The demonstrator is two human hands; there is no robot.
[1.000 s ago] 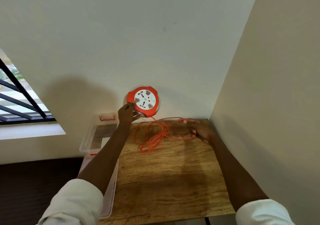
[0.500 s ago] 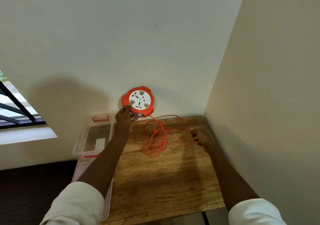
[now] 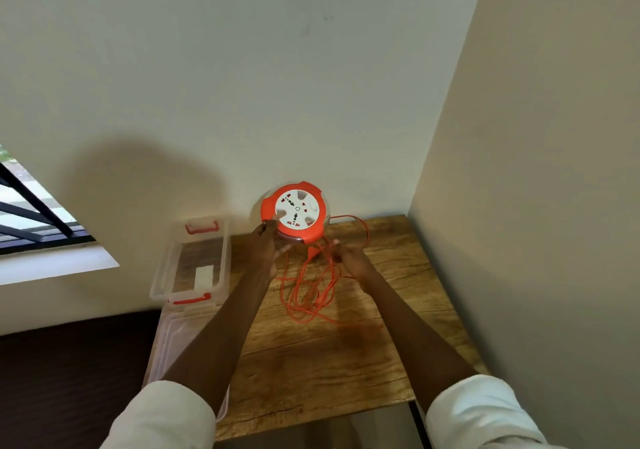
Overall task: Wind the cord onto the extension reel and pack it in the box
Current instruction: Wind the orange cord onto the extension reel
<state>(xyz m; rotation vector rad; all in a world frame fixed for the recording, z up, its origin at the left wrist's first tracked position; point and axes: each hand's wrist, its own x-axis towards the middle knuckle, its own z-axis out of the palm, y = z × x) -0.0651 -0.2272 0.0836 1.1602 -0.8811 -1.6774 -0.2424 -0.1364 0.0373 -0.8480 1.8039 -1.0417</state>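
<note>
The round orange-and-white extension reel (image 3: 294,213) is gripped upright above the wooden table (image 3: 346,362) by the left hand (image 3: 265,244); the loose orange cord (image 3: 311,292) is pinched by the right hand (image 3: 351,261). Light tension should be kept so turns are laid evenly.

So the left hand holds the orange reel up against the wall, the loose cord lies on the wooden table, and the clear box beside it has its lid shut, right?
Not quite: the clear box is open, with its lid lying off it, nearer the person. The head view shows this. The rest holds: the left hand holds the orange reel up by the wall, and the loose cord lies on the wooden table.
</note>
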